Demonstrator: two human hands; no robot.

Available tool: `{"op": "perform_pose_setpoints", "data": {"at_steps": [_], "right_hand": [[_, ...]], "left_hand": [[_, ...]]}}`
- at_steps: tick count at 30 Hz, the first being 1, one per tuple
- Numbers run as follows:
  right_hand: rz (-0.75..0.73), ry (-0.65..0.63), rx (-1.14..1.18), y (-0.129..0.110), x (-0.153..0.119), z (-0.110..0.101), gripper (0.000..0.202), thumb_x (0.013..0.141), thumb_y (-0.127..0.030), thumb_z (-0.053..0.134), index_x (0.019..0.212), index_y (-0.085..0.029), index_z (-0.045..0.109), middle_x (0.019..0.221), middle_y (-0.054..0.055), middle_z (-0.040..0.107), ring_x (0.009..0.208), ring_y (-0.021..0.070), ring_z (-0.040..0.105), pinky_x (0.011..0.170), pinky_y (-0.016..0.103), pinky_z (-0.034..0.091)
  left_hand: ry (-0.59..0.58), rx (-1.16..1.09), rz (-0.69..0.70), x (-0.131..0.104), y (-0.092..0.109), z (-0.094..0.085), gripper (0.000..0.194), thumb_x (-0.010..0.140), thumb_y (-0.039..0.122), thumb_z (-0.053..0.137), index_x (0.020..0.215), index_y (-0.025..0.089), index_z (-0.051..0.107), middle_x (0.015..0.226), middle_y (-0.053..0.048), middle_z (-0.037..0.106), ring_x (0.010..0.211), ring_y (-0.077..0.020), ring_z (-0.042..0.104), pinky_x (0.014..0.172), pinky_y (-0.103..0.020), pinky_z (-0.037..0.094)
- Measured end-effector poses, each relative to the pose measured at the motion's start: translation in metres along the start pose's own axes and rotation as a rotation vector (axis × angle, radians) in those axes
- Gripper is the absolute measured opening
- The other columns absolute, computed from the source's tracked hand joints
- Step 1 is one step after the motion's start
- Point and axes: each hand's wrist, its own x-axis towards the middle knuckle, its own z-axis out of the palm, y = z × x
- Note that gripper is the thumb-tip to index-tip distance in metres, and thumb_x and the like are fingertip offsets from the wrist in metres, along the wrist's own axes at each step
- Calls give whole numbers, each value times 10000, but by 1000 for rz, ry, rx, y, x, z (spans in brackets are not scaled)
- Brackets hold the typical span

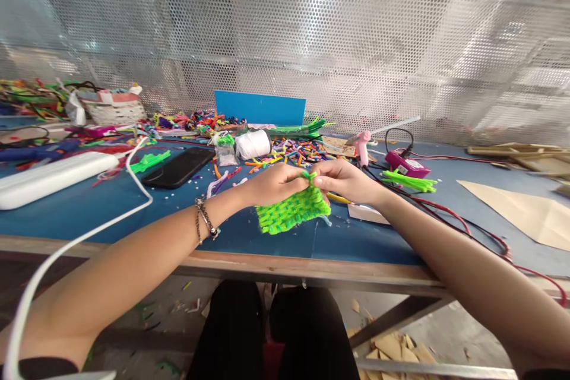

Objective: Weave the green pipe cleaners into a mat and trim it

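A bright green woven piece (291, 212), apparently made of fuzzy pipe cleaners with darker teal strands, hangs just above the table's front part. My left hand (278, 183) grips its upper edge, fingers closed. At the upper right corner my right hand (341, 181) pinches the same piece, thumb and fingertips pressed together close to the left fingertips. A small green tuft sticks up between the two hands. Behind my right hand lie a yellow stick (337, 198) and a white card (369, 214).
Loose coloured pipe-cleaner bits (294, 151), a white thread spool (253, 144) and a black phone (179, 167) lie beyond my hands. On the right are a pink glue gun (363, 147), a magenta box (407, 164) and cables. A white power strip (57, 177) is at left.
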Motion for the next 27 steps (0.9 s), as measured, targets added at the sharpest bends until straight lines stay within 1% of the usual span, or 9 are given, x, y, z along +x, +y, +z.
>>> {"op": "perform_pose_setpoints", "data": {"at_steps": [4, 10, 13, 16, 20, 22, 23, 25, 27], "right_hand": [[18, -6, -14, -1, 0, -1, 401, 799, -496, 529, 586, -161, 469, 445, -47, 500, 395, 50, 456, 414, 182, 352], [18, 17, -24, 0, 1, 0, 338, 736, -428, 621, 609, -171, 442, 449, -88, 409, 396, 37, 386, 389, 170, 280], [-15, 32, -74, 0, 1, 2, 309, 768, -380, 582, 599, -179, 418, 442, -97, 354, 389, 31, 320, 379, 171, 232], [-61, 84, -158, 0, 0, 3, 293, 785, -312, 542, 569, -188, 386, 436, -98, 316, 393, 30, 272, 376, 177, 198], [-90, 138, -247, 0, 0, 4, 285, 781, -242, 511, 546, -196, 357, 438, -94, 300, 399, 33, 271, 382, 179, 202], [-74, 122, -203, 0, 0, 4, 294, 781, -284, 532, 553, -192, 371, 440, -95, 305, 395, 33, 288, 384, 176, 228], [-54, 108, -153, -1, -1, 3, 310, 783, -330, 543, 558, -188, 384, 443, -92, 319, 396, 34, 307, 387, 175, 251], [5, 78, -6, 0, -1, 2, 363, 785, -447, 539, 572, -176, 424, 467, -76, 380, 414, 43, 372, 405, 178, 320], [64, 50, 156, 2, -1, 0, 417, 775, -531, 527, 586, -166, 456, 508, -54, 446, 447, 57, 443, 434, 188, 391]], "left_hand": [[17, 17, 12, 0, 0, 0, 296, 785, 360, 342, 544, 188, 327, 507, 44, 317, 483, -81, 307, 462, -215, 245], [46, 98, -2, 1, -1, 2, 304, 777, 359, 365, 530, 185, 329, 484, 38, 330, 476, -84, 324, 458, -227, 218], [61, 60, 15, 0, 0, 4, 285, 780, 321, 327, 526, 197, 295, 475, 36, 330, 465, -86, 317, 457, -238, 231], [68, 1, 27, 0, 2, 4, 250, 763, 266, 299, 525, 210, 250, 459, 42, 300, 451, -85, 290, 456, -243, 242], [46, 30, 36, -1, 2, 4, 240, 749, 261, 314, 521, 208, 264, 455, 46, 292, 446, -85, 286, 452, -242, 242], [47, 66, 41, -1, 2, 3, 263, 768, 303, 322, 527, 201, 290, 476, 42, 319, 461, -85, 310, 459, -237, 250], [45, 82, 40, -1, 2, 2, 276, 778, 327, 325, 536, 195, 317, 492, 38, 343, 474, -87, 331, 468, -233, 263], [33, 101, 25, -1, 3, 0, 298, 793, 363, 325, 572, 176, 395, 533, 26, 406, 513, -96, 383, 497, -230, 300], [0, 78, 12, -2, 4, -1, 313, 797, 375, 323, 622, 157, 464, 582, 11, 463, 556, -106, 425, 532, -231, 332]]}}
